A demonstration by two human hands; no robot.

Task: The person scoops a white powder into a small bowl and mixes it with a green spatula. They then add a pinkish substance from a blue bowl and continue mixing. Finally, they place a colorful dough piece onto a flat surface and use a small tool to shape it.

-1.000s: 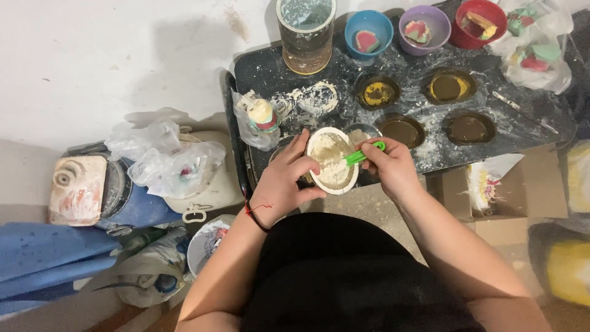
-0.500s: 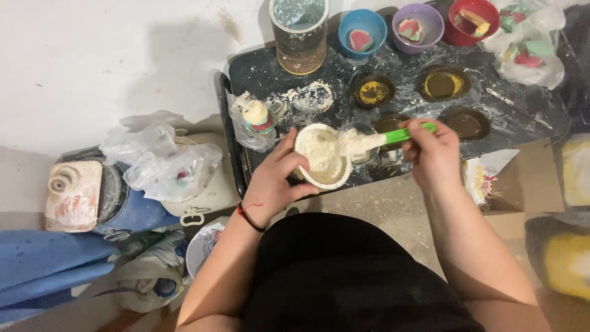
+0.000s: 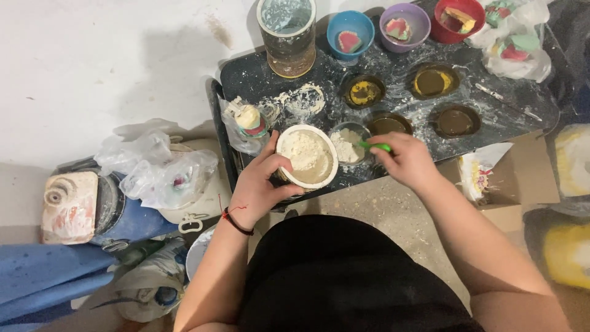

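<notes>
Green plastic spoon (image 3: 376, 146) now lowered into powdery mould cup (image 3: 349, 145), right-hand (image 3: 407, 161) grip closed around it.

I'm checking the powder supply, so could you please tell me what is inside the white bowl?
The white bowl, steadied by the left hand, holds pale, lumpy powder heaped toward its far side. The near inside wall shows bare; the bottom under the powder is hidden.
</notes>
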